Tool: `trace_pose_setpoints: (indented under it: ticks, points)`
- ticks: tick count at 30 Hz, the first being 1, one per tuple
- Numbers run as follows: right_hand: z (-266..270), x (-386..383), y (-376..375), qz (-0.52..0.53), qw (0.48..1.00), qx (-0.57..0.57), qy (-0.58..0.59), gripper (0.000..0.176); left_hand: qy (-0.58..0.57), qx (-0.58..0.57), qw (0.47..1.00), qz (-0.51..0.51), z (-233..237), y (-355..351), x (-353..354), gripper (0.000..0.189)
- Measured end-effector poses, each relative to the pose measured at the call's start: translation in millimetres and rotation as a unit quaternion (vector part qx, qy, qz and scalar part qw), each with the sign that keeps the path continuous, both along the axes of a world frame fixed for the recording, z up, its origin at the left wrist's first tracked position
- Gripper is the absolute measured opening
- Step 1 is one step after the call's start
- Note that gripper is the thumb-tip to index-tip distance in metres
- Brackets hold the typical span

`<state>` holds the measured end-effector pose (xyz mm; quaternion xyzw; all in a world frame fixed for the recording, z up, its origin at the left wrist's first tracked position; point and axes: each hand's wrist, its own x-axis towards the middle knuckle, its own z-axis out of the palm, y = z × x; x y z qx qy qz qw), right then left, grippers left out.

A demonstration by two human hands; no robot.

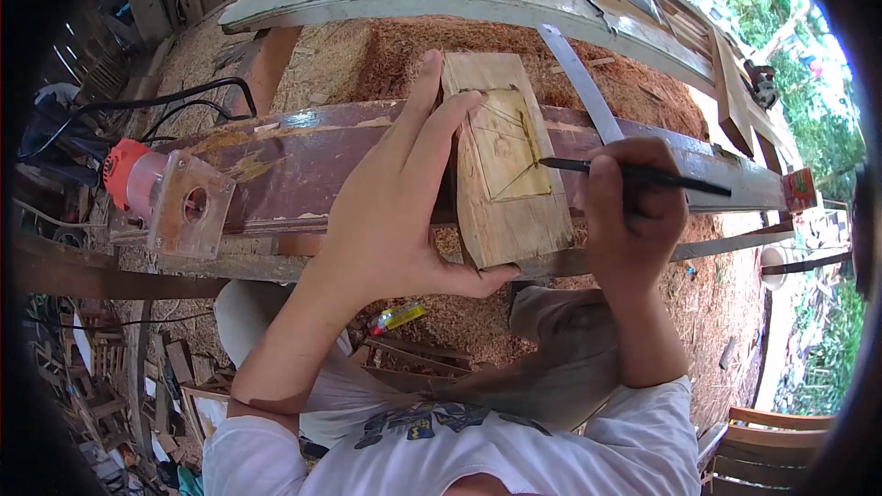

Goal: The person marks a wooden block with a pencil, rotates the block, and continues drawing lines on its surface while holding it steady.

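My left hand (390, 188) is wrapped around the left side of a pale wooden block (533, 225), thumb at its near end and fingers along the far side. Pencil-like lines form a rectangle with several slanting strokes on the block's upper face. In my right hand (638, 216) is a slim black pen (703, 185), its tip at the right side of the drawn rectangle. Just beyond my right hand, a flat metal ruler (581, 83) lies across the bench.
A dark red-brown beam (303, 170) serves as the bench. On its left end stands a red trim router (129, 174) with a clear base and black cord. A yellow-handled tool (397, 317) lies below amid wood shavings. Behind runs a pale plank (367, 2) with tools and offcuts.
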<state>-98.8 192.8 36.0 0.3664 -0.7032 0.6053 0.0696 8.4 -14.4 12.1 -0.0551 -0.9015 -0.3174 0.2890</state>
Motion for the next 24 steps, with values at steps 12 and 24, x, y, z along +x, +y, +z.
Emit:
trace_pose_setpoints:
  ticks: [12, 24]
  points:
    - [-4, -25, 1, 0.012, 0.989, -0.128, -0.070, 0.011, -0.012, 0.132, 0.978, -0.163, -2, -17, 2, 0.108]
    - [-5, -14, -1, 0.194, 0.974, -0.119, -0.013, 0.012, 0.110, 0.107, 0.988, -0.030, -9, -1, -4, 0.115]
